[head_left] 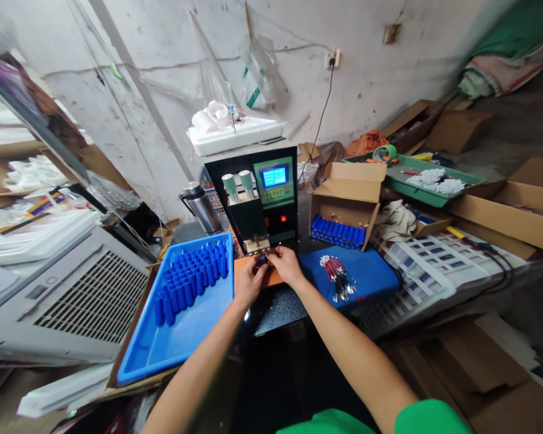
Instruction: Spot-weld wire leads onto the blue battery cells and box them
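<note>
My left hand (248, 282) is closed on a blue cylindrical battery cell (263, 260), mostly hidden by the fingers, just below the electrodes (257, 245) of a black spot welder (239, 222). Close beside it, my right hand (286, 265) is pinched around what looks like a thin wire lead; a small pale end shows above the fingers. Both hands are over an orange board (275, 278). On the left, a blue tray (190, 325) holds many upright blue cells (187, 283). A bundle of red and black leads with white connectors (337, 274) lies on a blue pad (371, 274) to the right.
An open cardboard box (350, 199) of blue cells stands right of the welder. A steel flask (202, 208) is behind the tray. Farther right are a green tray (402, 184) with white parts and a white plastic crate (416, 265). A grey vented unit (72, 295) stands left.
</note>
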A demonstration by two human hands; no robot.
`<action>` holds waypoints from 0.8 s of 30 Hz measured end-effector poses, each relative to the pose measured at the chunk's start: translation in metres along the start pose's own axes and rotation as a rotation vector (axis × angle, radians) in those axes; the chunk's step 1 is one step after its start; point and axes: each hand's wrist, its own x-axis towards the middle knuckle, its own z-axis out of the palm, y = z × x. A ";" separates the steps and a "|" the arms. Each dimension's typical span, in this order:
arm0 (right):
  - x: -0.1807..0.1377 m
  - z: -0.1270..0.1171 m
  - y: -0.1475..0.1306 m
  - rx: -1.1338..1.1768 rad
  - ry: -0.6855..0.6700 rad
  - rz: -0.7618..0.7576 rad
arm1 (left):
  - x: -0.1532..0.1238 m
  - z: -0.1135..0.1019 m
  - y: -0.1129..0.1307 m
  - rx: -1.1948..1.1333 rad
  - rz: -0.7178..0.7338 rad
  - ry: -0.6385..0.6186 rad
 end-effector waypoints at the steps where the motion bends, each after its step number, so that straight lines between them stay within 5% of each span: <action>1: -0.001 0.000 0.000 -0.026 0.001 -0.003 | 0.000 0.000 -0.001 0.001 -0.002 -0.001; 24: -0.003 0.000 -0.004 -0.107 0.002 -0.007 | 0.000 -0.001 0.003 0.043 0.015 0.011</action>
